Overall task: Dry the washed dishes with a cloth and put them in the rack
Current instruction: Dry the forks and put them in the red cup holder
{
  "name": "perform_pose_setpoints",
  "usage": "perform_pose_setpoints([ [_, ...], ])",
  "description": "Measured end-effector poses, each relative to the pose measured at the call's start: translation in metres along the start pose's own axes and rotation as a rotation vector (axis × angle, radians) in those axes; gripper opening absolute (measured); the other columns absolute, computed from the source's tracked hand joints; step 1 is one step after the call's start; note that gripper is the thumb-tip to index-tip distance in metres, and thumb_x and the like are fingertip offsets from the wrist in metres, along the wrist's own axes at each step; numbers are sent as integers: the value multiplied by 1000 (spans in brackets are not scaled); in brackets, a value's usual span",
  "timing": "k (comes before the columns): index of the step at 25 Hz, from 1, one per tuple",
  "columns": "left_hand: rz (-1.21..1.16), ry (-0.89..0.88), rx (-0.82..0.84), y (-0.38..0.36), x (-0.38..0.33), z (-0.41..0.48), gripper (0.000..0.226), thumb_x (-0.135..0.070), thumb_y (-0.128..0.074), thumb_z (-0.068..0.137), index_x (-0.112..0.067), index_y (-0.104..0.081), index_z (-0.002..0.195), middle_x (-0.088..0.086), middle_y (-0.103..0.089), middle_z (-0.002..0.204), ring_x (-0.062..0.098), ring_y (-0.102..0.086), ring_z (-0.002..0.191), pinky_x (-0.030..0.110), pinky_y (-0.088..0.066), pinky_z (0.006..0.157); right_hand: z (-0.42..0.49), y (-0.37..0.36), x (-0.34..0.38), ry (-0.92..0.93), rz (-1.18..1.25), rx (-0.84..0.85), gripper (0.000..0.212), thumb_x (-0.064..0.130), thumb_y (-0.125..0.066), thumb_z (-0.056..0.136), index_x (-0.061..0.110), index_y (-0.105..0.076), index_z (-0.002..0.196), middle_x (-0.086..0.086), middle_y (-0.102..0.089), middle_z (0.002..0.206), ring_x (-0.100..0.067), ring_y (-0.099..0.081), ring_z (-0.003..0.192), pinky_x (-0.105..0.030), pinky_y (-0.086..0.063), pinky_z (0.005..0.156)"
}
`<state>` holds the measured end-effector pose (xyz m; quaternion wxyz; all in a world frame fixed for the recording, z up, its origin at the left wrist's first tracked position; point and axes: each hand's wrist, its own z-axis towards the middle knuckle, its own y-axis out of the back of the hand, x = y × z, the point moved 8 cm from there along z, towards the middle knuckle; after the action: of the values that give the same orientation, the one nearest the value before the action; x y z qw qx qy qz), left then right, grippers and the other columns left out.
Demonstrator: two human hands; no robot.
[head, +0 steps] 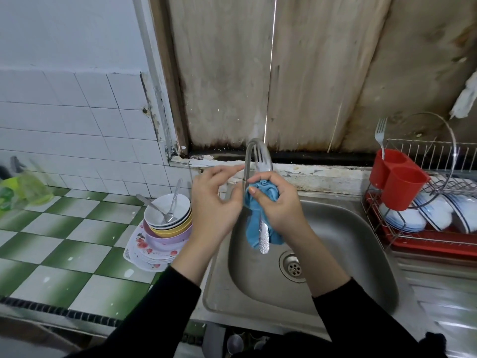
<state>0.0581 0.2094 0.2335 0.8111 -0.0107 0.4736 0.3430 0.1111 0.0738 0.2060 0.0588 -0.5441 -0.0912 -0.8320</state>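
Note:
Above the sink [348,241], my right hand [281,202] grips a blue cloth [254,228] wrapped around a metal fork [264,240]. The fork's tines stick up above that hand in front of the tap, and its handle hangs out below the cloth. Just to the left, my left hand [214,202] hovers with loosely curled fingers, holding nothing. A stack of plates and bowls [165,228] with spoons in the top white bowl sits on the counter at the left. The dish rack [426,241] stands at the right with white bowls in it.
A curved steel tap [248,161] rises right behind my hands. A red cutlery holder [397,182] hangs on the rack's left end with one fork [380,135] standing in it. Green-and-white tiles cover the counter [64,241] at the left, with a green bag [23,189] at its far left.

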Motion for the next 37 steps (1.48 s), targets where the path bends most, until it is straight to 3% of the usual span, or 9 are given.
perform_pose_setpoints([
  [4, -281, 125, 310, -28, -3, 23, 30, -3, -67, 87, -32, -72, 93, -10, -71, 93, -3, -65, 87, 15, -52, 76, -7, -6, 1, -22, -18, 151, 27, -6, -64, 86, 21, -61, 82, 0, -62, 84, -10, -61, 76, -24, -54, 68],
  [7, -286, 220, 258, -37, 6, 24, 29, 5, -68, 83, -23, -72, 79, -8, -71, 77, 1, -66, 73, 15, -53, 72, -16, -4, 1, -33, -16, 150, 29, -6, -66, 85, 21, -60, 79, 7, -61, 81, -4, -59, 73, -19, -50, 65],
  [11, -365, 295, 61, -19, 19, 42, 29, 3, -69, 83, -25, -72, 79, -8, -72, 79, 1, -67, 75, 10, -50, 71, -45, -1, -14, -92, -151, 244, 28, 2, -68, 86, 26, -58, 78, 9, -63, 82, -7, -60, 74, -19, -50, 63],
  [17, -329, 322, 193, -50, 21, 23, 32, 5, -68, 83, -26, -72, 76, -16, -71, 71, 0, -67, 69, 14, -53, 66, -27, 5, -13, -66, -147, 151, 29, -3, -70, 83, 21, -56, 75, 3, -60, 81, -5, -57, 71, -18, -48, 63],
  [22, -439, 355, 2, -26, 31, 52, 23, 6, -71, 80, -18, -73, 79, -6, -72, 75, 3, -67, 68, 15, -53, 71, -19, 1, -14, -144, -89, 195, 28, 1, -68, 86, 23, -56, 74, 7, -61, 81, -12, -61, 75, -25, -52, 61],
  [27, -450, 412, -25, -27, 50, 39, 23, 6, -68, 83, -17, -72, 79, -8, -73, 68, 8, -67, 66, 16, -54, 68, -22, 5, -15, -153, -159, 213, 25, 2, -70, 84, 21, -57, 74, 7, -61, 77, -8, -60, 71, -27, -51, 62],
  [31, -470, 438, -62, -23, 53, 40, 16, 6, -68, 82, -9, -73, 85, -6, -72, 70, 5, -67, 65, 15, -54, 66, -13, -1, -11, -99, -144, 145, 30, 0, -69, 85, 22, -54, 73, 9, -58, 73, 1, -55, 65, -16, -45, 60],
  [35, -501, 398, -151, -1, 50, 61, 16, 7, -66, 84, -7, -72, 90, -1, -71, 71, 8, -67, 65, 21, -56, 72, -26, -2, -21, -128, -131, 121, 32, 3, -67, 88, 25, -50, 70, -8, -59, 79, -14, -58, 71, -32, -50, 59],
  [37, -494, 378, -75, -11, 41, 52, 25, 5, -67, 84, -6, -67, 107, 5, -71, 87, 9, -68, 74, 25, -57, 77, -25, 5, -20, -102, -179, 53, 36, 0, -67, 86, 25, -48, 68, -1, -56, 72, -4, -53, 66, -19, -45, 58],
])
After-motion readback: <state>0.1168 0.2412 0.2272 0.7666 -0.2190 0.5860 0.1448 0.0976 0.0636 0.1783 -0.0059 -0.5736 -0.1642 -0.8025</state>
